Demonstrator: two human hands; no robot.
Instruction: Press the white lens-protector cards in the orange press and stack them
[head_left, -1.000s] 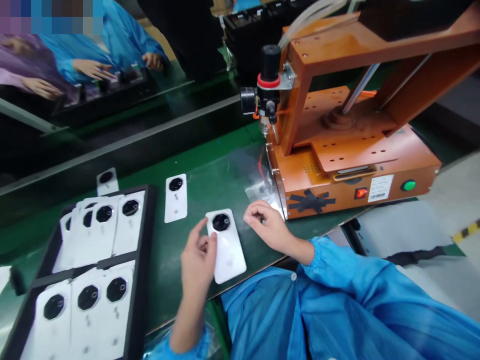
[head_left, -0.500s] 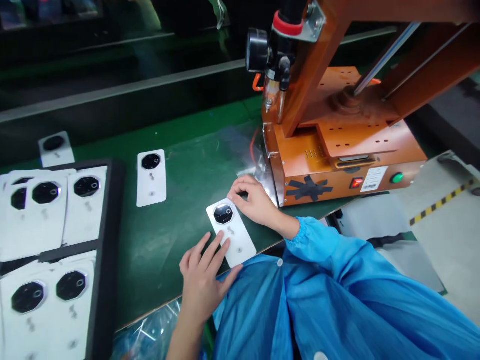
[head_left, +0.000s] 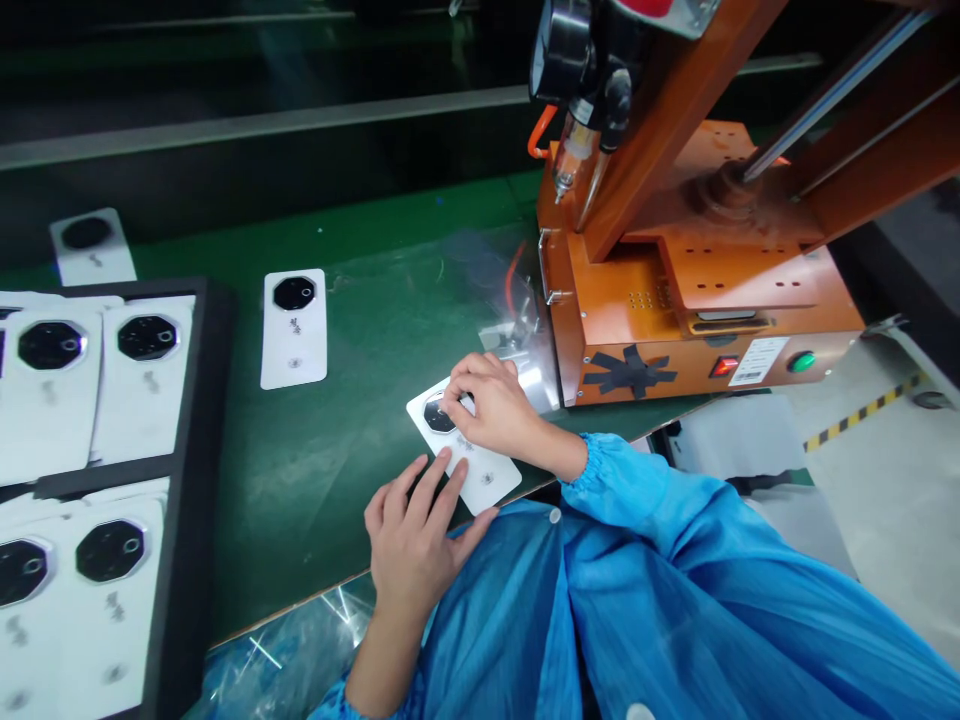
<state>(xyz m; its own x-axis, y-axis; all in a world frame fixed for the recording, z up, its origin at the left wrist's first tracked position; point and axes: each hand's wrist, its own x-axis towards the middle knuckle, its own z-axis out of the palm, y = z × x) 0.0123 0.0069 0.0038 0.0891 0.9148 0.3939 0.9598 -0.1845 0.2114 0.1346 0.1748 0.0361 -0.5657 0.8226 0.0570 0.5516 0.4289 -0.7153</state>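
A white phone back cover (head_left: pixel 491 485) with a black octagonal camera window lies tilted on the green mat, close to the table's front edge. My left hand (head_left: pixel 416 520) is open, fingers spread, its fingertips resting on the cover's left edge and lower part. Over the upper right of the cover is my right hand (head_left: pixel 495 405), its thumb and forefinger pinched together at the camera window. Whatever may be between those fingertips is too small to make out. Part of the window is hidden behind them.
Another phone back cover (head_left: pixel 295 350) lies on the mat to the left. A black divided tray (head_left: pixel 214 400) holds several such covers, and one more cover (head_left: pixel 97 262) lies behind it. To the right stands an orange press machine (head_left: pixel 577 330); clear plastic film (head_left: pixel 525 350) lies beside it.
My right hand has moved left from the cover's top right corner onto the camera window. The left hand stays on the cover's edge. The view has shifted slightly.
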